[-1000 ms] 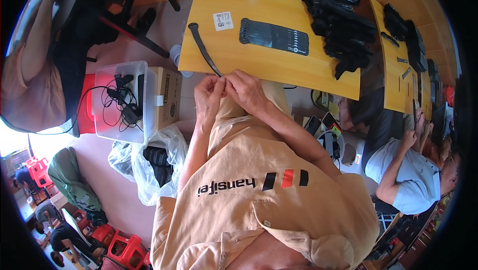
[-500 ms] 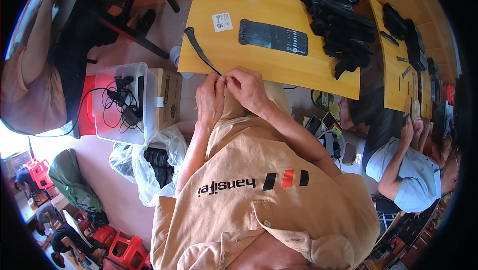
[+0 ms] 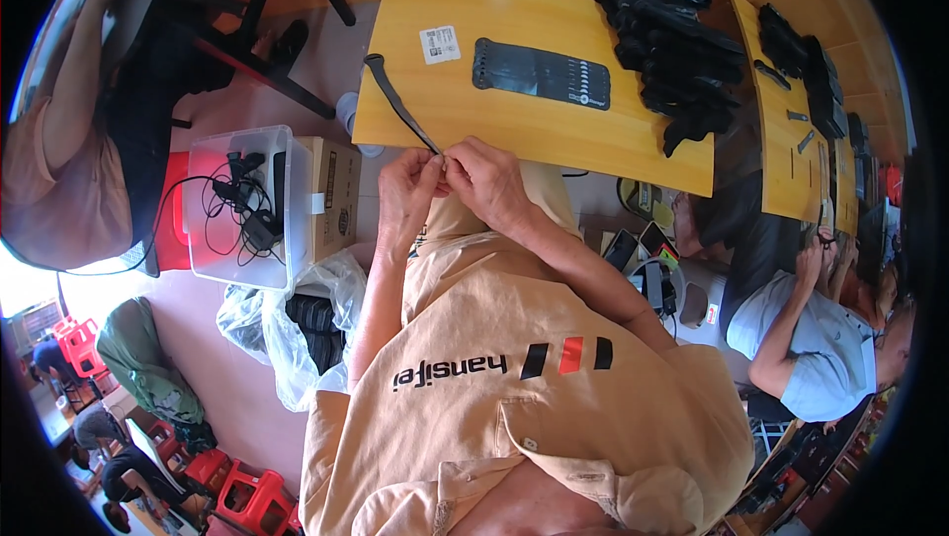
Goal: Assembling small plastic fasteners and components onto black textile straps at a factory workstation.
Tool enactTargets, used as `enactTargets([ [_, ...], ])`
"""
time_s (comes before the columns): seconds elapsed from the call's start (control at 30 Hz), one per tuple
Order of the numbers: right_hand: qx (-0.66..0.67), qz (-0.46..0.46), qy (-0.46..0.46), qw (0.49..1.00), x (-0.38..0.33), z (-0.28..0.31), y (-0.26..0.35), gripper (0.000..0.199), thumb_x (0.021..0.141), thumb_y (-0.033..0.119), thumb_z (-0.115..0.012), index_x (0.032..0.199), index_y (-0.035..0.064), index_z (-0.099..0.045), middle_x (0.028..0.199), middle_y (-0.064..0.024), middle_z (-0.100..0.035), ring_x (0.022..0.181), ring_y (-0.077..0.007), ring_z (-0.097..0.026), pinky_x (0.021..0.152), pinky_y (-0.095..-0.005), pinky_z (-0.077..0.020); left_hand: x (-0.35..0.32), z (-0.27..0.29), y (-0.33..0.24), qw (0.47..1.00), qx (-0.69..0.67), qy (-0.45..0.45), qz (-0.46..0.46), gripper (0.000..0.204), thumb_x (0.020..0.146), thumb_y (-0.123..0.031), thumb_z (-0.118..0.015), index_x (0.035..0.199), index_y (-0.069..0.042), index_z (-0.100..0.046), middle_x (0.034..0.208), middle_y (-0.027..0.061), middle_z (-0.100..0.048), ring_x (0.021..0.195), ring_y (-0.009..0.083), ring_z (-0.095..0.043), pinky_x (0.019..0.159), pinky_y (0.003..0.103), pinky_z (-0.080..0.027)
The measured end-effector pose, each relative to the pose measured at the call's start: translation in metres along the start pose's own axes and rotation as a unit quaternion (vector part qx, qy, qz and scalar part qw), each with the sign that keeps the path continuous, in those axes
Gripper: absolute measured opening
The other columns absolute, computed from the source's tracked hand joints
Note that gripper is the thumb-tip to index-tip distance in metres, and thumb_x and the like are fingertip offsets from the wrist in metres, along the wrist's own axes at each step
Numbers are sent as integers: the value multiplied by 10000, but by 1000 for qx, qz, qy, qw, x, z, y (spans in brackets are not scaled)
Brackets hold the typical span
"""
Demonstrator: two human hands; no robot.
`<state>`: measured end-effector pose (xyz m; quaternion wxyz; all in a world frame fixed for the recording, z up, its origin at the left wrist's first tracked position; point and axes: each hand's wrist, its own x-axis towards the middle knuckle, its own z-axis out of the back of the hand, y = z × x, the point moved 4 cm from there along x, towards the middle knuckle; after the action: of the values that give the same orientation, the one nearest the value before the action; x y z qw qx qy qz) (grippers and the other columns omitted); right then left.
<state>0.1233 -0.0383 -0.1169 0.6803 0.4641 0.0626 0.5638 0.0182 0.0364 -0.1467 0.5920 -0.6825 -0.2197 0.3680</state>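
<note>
My only feed looks steeply down from the wearer's head through a wide fisheye: the shirt point(image 3: 534, 309) sits closest, with left hand point(image 3: 407, 185) and right hand point(image 3: 486, 180) farther off, by the near edge of the table point(image 3: 554, 2), both near corners showing.

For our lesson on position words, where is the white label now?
In the head view, the label lies on the table, toward the left, between the strap and the dark panel.

Left hand point(image 3: 407, 185), right hand point(image 3: 487, 182) pinching near end of dark strap point(image 3: 399, 106); tabletop point(image 3: 583, 140) beyond: white label point(image 3: 440, 44), flat dark panel point(image 3: 542, 73), black pile point(image 3: 682, 51).
</note>
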Motion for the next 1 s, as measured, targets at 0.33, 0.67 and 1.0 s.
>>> enactTargets([
  [0.33,-33,48,0,998,2,-1,4,89,707,-39,-601,748,18,-545,667,-94,-520,596,-273,-562,508,-363,-449,-2,4,-3,997,-72,30,17,138,891,-25,-499,922,83,-580,806,92,-624,685,129,-623,632,250,-547],
  [0.67,-49,52,7,997,0,-2,6,92,710,-37,-596,731,20,-527,669,-99,-506,604,-275,-558,517,-370,-450,-2,5,-2,996,-71,56,14,132,899,-31,-492,903,67,-581,800,68,-619,700,114,-617,646,238,-541],
  [1.0,-48,77,10,996,-4,-6,6,129,693,-37,-607,731,28,-502,682,-100,-486,620,-280,-553,539,-374,-451,-1,5,2,999,-34,33,9,115,869,12,-474,855,65,-575,737,75,-610,599,110,-598,541,238,-528],
])
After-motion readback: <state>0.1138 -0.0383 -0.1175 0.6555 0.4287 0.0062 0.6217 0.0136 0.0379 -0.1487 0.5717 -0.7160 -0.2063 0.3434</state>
